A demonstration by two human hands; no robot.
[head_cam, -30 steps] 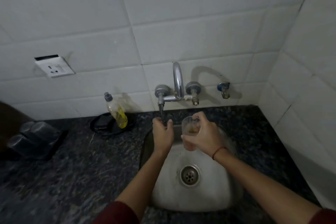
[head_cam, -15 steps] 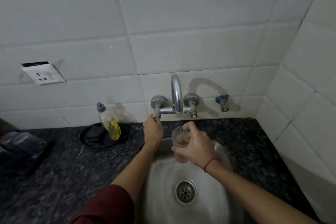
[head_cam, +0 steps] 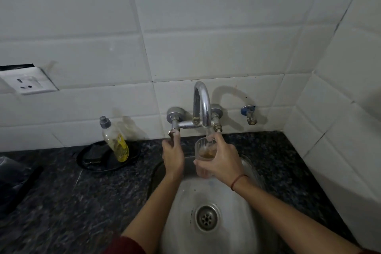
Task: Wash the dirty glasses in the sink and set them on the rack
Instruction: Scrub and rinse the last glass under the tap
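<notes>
Right grip (head_cam: pixel 223 162) is wrapped round the glass (head_cam: pixel 204 151), holding it upright under the spout (head_cam: pixel 203 105), brownish water inside. Left grip (head_cam: pixel 173 158), just beside it, is curled on the tap handle (head_cam: pixel 173 131). Sink (head_cam: pixel 185 202) sits below both.

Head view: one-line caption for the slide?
Right hand holds a glass under the running tap over the sink; left hand grips the handle.

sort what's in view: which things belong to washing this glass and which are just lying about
In the job: glass, held by the right hand under the tap; tap handle, gripped by the left hand; sink.
Lying about: soap bottle, black dish, wall socket, blue-capped valve.
</notes>
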